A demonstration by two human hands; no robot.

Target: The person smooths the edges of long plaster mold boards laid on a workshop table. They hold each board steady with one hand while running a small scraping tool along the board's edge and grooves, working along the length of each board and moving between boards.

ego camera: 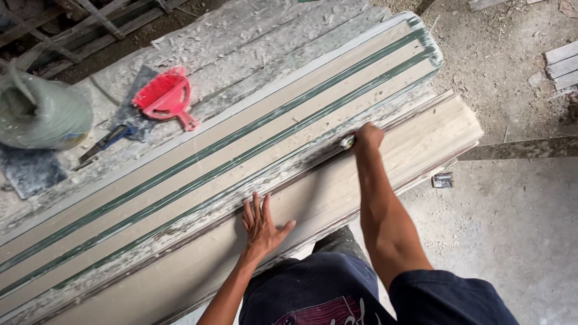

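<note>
- Head view is showing a long pale moulded strip (385,174) lying slantwise across a plaster-crusted desk (241,48), its near edge overhanging toward the person
- The left hand (260,224) is lying flat on the strip with fingers spread, palm pressing down, gripping nothing
- The right hand (367,136) is sitting farther along, fist curled tight around a small tool (347,142) whose tip is touching the ridge where the strip is meeting the green-lined mould (253,150); what kind of tool it is cannot be told
- The mould is running parallel just beyond the strip, carrying two dark green lines along its length
- A red dustpan (164,96) is resting on the desk well away from both hands, with a blue-handled trowel (114,135) just beside it
- A knotted grey-green sack (42,114) is standing at the far left edge
</note>
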